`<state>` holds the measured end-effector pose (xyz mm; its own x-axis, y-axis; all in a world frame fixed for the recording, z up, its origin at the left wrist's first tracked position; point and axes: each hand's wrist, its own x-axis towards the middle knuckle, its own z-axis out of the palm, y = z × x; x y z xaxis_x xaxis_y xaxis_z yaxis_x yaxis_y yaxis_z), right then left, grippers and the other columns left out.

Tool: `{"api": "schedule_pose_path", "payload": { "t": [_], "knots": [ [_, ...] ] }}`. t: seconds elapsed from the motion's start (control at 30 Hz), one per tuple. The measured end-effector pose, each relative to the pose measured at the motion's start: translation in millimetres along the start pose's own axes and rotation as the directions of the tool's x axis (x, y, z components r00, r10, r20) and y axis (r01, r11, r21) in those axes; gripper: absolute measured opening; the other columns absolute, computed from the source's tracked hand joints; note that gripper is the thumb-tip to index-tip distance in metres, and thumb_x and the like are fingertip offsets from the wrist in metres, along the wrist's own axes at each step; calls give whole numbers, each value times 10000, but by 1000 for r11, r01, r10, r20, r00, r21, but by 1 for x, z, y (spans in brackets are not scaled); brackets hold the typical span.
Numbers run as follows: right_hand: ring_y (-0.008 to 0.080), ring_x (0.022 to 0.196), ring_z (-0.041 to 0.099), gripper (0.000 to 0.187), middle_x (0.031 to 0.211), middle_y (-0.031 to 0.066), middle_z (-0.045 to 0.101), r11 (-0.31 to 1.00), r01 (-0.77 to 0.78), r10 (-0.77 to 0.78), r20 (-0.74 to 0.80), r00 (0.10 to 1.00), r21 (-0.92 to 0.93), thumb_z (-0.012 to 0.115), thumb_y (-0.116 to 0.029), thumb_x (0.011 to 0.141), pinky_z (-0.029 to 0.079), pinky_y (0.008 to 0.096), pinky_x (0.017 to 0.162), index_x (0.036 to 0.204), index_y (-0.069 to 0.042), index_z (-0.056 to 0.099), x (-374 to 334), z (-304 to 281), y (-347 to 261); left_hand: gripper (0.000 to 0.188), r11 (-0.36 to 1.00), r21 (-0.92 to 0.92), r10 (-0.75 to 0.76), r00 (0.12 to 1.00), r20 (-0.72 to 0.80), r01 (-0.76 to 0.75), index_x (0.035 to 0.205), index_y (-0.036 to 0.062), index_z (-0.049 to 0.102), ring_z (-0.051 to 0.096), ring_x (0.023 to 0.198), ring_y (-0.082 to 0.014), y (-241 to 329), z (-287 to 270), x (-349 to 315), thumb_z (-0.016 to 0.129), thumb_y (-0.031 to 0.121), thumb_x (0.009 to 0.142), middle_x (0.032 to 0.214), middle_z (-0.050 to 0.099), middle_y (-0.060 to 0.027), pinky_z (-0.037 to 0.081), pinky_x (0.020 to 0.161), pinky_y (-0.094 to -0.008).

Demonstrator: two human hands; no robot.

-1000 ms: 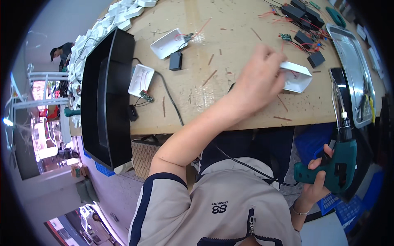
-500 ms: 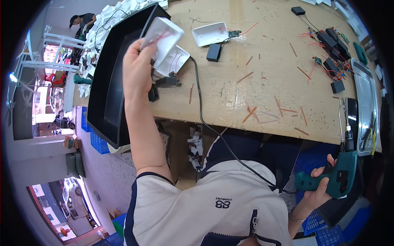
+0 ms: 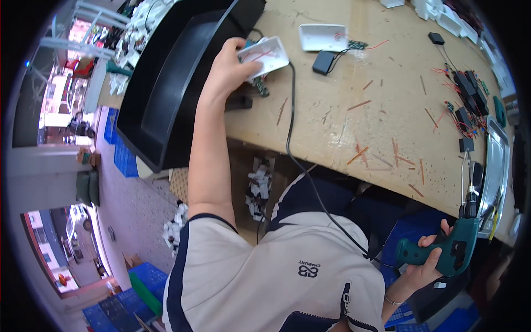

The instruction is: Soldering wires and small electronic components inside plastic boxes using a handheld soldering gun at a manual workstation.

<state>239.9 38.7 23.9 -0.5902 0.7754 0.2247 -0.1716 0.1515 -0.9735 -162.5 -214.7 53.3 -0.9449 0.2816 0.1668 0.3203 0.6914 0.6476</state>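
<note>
The white box (image 3: 274, 54) is by the tabletop's (image 3: 332, 116) left side, just right of the black bin (image 3: 171, 83). It points away up to the right from the left grip (image 3: 229, 66), which pinches its near end. The left arm (image 3: 209, 155) reaches forward. The right grip (image 3: 430, 260), far off, wraps around a green tool (image 3: 463, 243).

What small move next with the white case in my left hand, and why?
I'd probably lift the white case slightly with your left hand: a green board shows right by its lower edge and might get pressed. Your right hand holds the green tool well off to the right, so it can likely wait.
</note>
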Motion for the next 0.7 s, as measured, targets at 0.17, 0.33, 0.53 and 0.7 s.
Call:
{"api": "schedule_pose_path", "payload": {
  "t": [0.17,0.33,0.53,0.7],
  "knots": [
    [124,721,509,549,1239,241,435,995,-15,13,15,1000,95,559,-193,863,427,251,604,1272,76,310,6,-2,4,429,984,-164,78,997,18,-74,1102,-24,515,609,789,-195,-9,-5,-8,639,92,709,925,616,-132,476,741,-286],
    [133,745,511,535,1263,228,422,994,-34,23,99,995,105,552,-219,876,427,269,642,1262,64,314,13,-1,3,332,751,-660,-44,997,-68,-12,1031,-44,547,572,751,-119,25,-33,-48,618,9,710,907,610,-70,452,662,-229],
    [147,756,518,536,1256,235,419,990,-55,29,192,981,133,565,-202,869,427,278,665,1257,68,313,22,5,4,343,448,-892,-40,996,-79,-52,1105,-41,514,609,795,-156,7,-66,-106,599,41,783,989,609,-101,496,696,-261],
    [152,753,522,544,1254,241,417,988,-53,21,212,977,148,573,-196,864,431,279,669,1262,63,307,24,10,2,404,382,-923,-174,984,-28,42,1108,-43,513,624,809,-189,-19,-105,-160,627,47,731,966,617,-118,498,748,-296]
  ]
}}
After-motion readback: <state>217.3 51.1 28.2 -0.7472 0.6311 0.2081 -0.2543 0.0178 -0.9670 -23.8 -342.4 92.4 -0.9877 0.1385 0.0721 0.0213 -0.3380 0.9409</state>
